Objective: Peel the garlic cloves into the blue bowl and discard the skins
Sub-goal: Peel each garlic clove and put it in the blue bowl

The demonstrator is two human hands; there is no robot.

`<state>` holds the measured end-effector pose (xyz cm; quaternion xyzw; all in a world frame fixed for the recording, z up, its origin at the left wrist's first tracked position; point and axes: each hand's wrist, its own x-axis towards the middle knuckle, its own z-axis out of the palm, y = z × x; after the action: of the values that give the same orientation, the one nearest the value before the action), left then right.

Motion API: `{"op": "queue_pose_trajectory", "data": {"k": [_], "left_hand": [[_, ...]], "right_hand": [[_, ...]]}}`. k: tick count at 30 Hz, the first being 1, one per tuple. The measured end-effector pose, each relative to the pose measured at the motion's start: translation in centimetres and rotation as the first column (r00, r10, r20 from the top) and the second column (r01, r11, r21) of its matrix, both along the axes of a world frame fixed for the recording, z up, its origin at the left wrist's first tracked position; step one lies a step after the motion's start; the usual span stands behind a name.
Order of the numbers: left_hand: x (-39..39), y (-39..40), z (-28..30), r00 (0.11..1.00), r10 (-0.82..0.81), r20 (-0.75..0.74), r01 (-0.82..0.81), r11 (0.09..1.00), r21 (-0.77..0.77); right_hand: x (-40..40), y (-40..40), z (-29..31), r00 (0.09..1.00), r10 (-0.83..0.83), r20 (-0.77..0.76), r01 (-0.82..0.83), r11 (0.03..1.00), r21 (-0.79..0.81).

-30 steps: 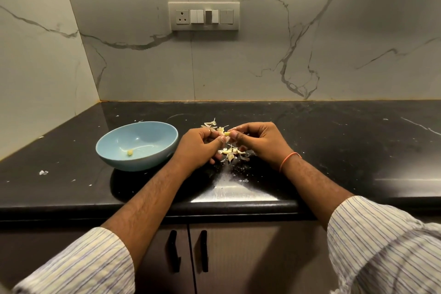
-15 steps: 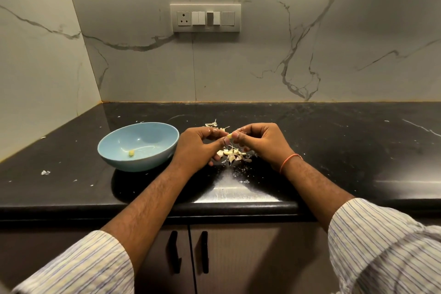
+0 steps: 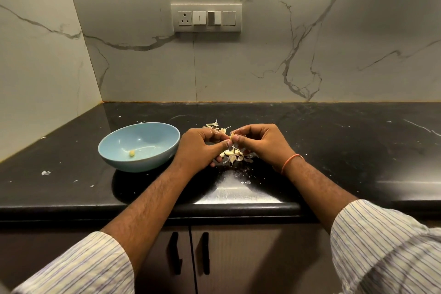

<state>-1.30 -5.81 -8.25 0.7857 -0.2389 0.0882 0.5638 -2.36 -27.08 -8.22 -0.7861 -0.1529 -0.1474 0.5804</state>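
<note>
A blue bowl [image 3: 152, 136] sits on the black counter, left of my hands, with one peeled clove [image 3: 132, 153] inside. My left hand [image 3: 199, 148] and my right hand [image 3: 260, 144] meet above the counter and pinch a small garlic clove [image 3: 232, 136] between their fingertips. Under the hands lies a little heap of cloves and skins [image 3: 235, 155]. More loose skins [image 3: 213, 125] lie just behind the left hand.
The black counter [image 3: 346, 145] runs to a marble wall at the back and left. Small skin flecks [image 3: 45, 172] dot its left side. A switch panel [image 3: 206, 17] is on the wall. Cabinet doors with black handles [image 3: 188, 253] sit below the front edge.
Both hands stay together on the clove, with only small finger shifts. The bowl and the heap have not moved.
</note>
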Motion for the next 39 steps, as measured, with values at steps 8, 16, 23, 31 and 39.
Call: {"op": "queue_pose_trajectory", "data": {"k": [8, 16, 23, 31, 39], "left_hand": [[-0.14, -0.02, -0.22, 0.984, 0.046, 0.17, -0.067, 0.991, 0.119], [0.15, 0.08, -0.33, 0.977, 0.056, 0.206, -0.092, 0.981, 0.168], [-0.15, -0.2, -0.02, 0.988, 0.061, 0.142, -0.079, 0.989, 0.125], [0.2, -0.09, 0.28, 1.0, -0.004, -0.03, 0.002, 0.999, -0.047], [0.41, 0.04, -0.03, 0.999, -0.031, -0.019, 0.03, 0.999, -0.045]], "right_hand": [[-0.31, 0.05, 0.22, 1.0, 0.022, -0.001, -0.022, 1.0, -0.006], [-0.25, 0.17, 0.22, 0.999, 0.042, -0.011, -0.042, 0.999, 0.002], [-0.18, 0.2, 0.06, 0.998, 0.061, -0.008, -0.061, 0.998, -0.019], [-0.08, 0.14, 0.03, 0.998, 0.059, 0.005, -0.059, 0.998, 0.003], [-0.02, 0.08, -0.03, 0.999, 0.029, -0.02, -0.03, 0.999, -0.038]]}}
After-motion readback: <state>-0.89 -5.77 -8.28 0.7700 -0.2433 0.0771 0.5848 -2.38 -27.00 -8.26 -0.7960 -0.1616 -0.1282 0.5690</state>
